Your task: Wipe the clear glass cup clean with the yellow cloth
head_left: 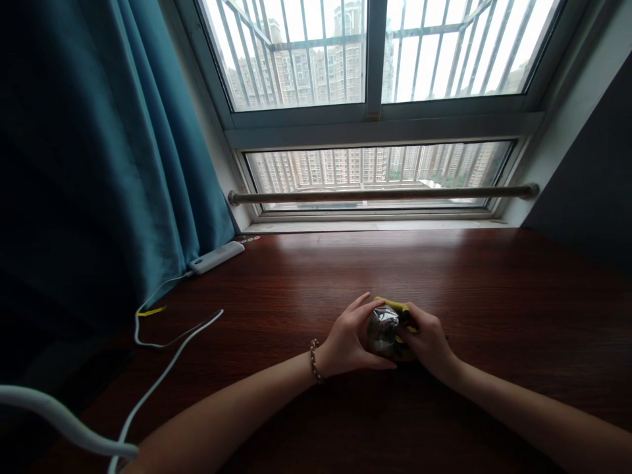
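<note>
Between my hands, a shiny grey, roundish object with yellow and black parts (pixel 384 326) is held at the tabletop; its exact kind I cannot make out. My left hand (pixel 351 337), with a beaded or chain bracelet on its wrist, curves around the object's left side, thumb at the near edge and fingers at the far edge. On the opposite side, my right hand (pixel 430 342) grips the yellow and black part, its thumb pressed toward the grey face. The fingers of that hand hide much of the object's right side.
A reddish-brown wooden table (pixel 518 283) runs up to the window. At the back left lies a white power strip (pixel 217 257) beside a teal curtain (pixel 162 164). White cable (pixel 168 365) crosses the left side near my left forearm. A metal bar (pixel 385 195) spans the window.
</note>
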The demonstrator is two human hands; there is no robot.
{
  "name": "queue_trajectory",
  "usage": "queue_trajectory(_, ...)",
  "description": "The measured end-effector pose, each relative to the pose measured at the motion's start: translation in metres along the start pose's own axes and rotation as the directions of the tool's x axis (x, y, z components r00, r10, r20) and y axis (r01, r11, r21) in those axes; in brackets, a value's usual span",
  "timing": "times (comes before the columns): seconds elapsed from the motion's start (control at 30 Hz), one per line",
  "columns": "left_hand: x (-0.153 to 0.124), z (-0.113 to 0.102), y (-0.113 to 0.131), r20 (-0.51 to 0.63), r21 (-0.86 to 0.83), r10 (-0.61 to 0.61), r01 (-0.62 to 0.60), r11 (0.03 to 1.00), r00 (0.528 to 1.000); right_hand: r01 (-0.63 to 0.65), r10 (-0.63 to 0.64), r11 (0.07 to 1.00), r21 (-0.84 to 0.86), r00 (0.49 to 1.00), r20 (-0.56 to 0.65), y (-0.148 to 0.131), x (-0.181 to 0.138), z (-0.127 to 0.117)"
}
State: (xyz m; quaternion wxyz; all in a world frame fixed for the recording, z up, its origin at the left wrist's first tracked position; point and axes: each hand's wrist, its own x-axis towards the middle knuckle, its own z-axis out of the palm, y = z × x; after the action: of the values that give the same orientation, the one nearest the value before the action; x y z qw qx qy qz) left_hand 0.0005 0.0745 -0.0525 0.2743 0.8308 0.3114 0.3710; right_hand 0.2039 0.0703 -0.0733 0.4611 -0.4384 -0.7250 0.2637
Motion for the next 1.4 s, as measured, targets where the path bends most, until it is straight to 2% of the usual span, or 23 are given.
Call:
queue_trajectory(0.17, 0.003, -0.005, -0.004, 0.171, 0.034, -0.102, 0.098, 0.995, 0.98, 0.025, -0.025, 1.0, -0.013, 0.999, 0.036, -0.001, -0.002, 0.002)
queue_trajectory(0.33, 0.004, 0.0, -0.009, 0.208, 0.004, -0.106, 0.107, 0.994, 0.972, -0.034, 0.036, 0.999, -0.04, 0.998, 0.055, -0.002, 0.001, 0.002)
queue_trajectory(0.43, 0.002, 0.004, -0.008, 0.164, -0.03, -0.088, 0.094, 0.995, 0.983, -0.076, 0.077, 0.997, -0.025, 0.996, 0.038, -0.001, 0.004, 0.004)
queue_trajectory(0.6, 0.0, 0.013, -0.007, 0.02, -0.211, -0.108, 0.11, 0.971, 0.994, -0.121, 0.121, 0.992, 0.02, 0.993, -0.016, 0.003, 0.005, 0.005)
queue_trajectory(0.8, 0.003, 0.009, -0.006, 0.137, -0.437, -0.09, 0.141, 0.888, 0.987, -0.135, 0.135, 0.991, 0.017, 0.991, 0.008, 0.002, 0.004, 0.003)
queue_trajectory(1.03, 0.008, -0.005, -0.009, 0.215, -0.302, -0.19, 0.251, 0.92, 0.958, -0.083, 0.082, 0.997, 0.002, 0.99, 0.11, -0.006, 0.001, 0.003)
queue_trajectory(1.2, 0.003, 0.002, -0.016, 0.203, -0.353, -0.189, 0.252, 0.901, 0.961, -0.098, 0.097, 0.995, 0.001, 0.985, 0.14, -0.003, 0.006, 0.004)
queue_trajectory(1.4, 0.004, 0.008, -0.009, 0.113, -0.524, -0.144, 0.182, 0.832, 0.983, -0.145, 0.144, 0.989, 0.015, 0.987, 0.076, 0.004, 0.008, 0.004)
